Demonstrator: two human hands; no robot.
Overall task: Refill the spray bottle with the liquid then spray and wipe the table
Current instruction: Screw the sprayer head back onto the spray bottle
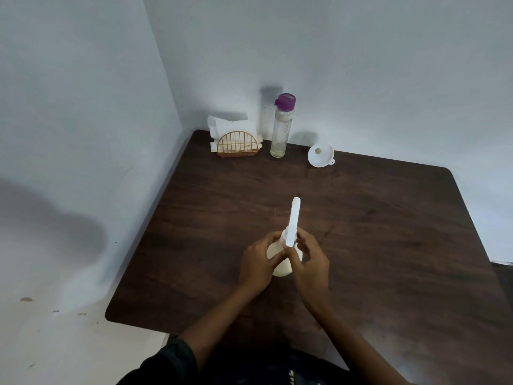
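On the dark counter [388, 245], near its middle, the white spray bottle [280, 262] stands upright, its body gripped by the left hand [256, 266] while the right hand [309, 261] pinches its neck under the trigger head. Along the far edge stand a napkin holder [237, 144], a purple-capped bottle [280, 129] and, lying tilted, a white funnel [320, 155].

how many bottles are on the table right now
2. The white spray bottle stands near the middle of the table, gripped by both hands. The clear bottle with a purple cap stands at the far edge, between the napkin holder and the funnel.
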